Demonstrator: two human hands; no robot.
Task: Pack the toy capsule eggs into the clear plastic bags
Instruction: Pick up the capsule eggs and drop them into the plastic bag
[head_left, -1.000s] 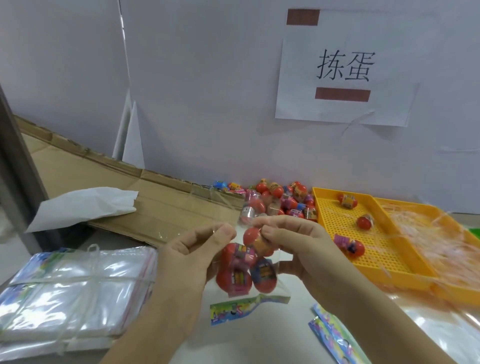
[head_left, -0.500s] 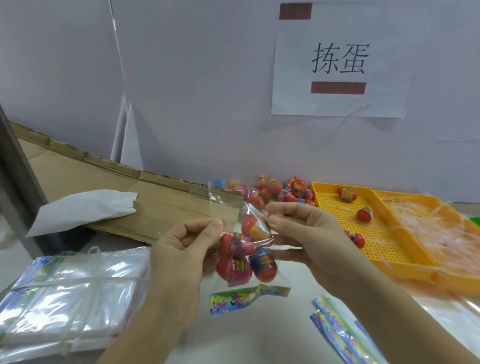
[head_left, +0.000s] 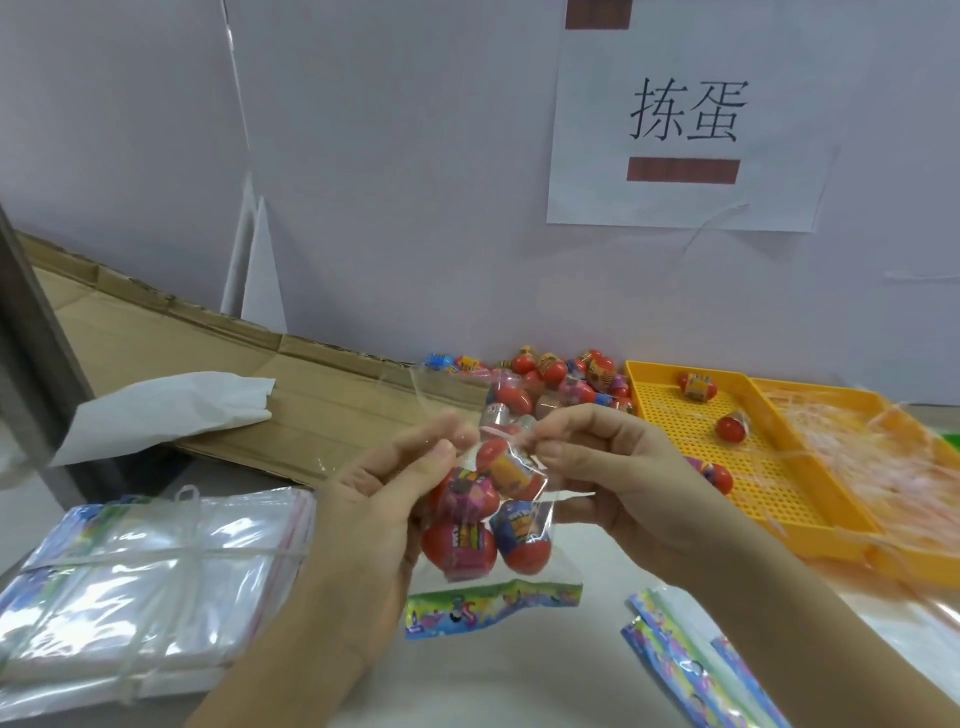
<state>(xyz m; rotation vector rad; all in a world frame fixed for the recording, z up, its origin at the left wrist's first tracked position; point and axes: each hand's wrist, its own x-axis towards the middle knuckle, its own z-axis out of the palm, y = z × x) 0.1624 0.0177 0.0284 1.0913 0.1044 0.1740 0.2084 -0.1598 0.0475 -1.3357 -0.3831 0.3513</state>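
Observation:
A clear plastic bag (head_left: 540, 569) with a colourful printed strip along its bottom hangs between my hands above the table. Several red toy capsule eggs (head_left: 485, 512) sit inside it. My left hand (head_left: 384, 499) pinches the bag's upper left edge between thumb and fingers. My right hand (head_left: 602, 462) pinches the upper right edge. The bag's top flap (head_left: 441, 387) stands up above my fingers. A pile of loose capsule eggs (head_left: 561, 376) lies against the wall behind the bag.
A tied bundle of clear bags (head_left: 145, 577) lies at the left. A yellow perforated tray (head_left: 810, 509) at the right holds three eggs and shredded plastic. Flat cardboard (head_left: 208, 364) and a white bag (head_left: 161, 405) lie behind. Printed bags (head_left: 696, 670) lie at bottom right.
The bag's top flap, folded down a second ago, now stands up above my fingers. Both hands stay on the bag's top edges with little other movement.

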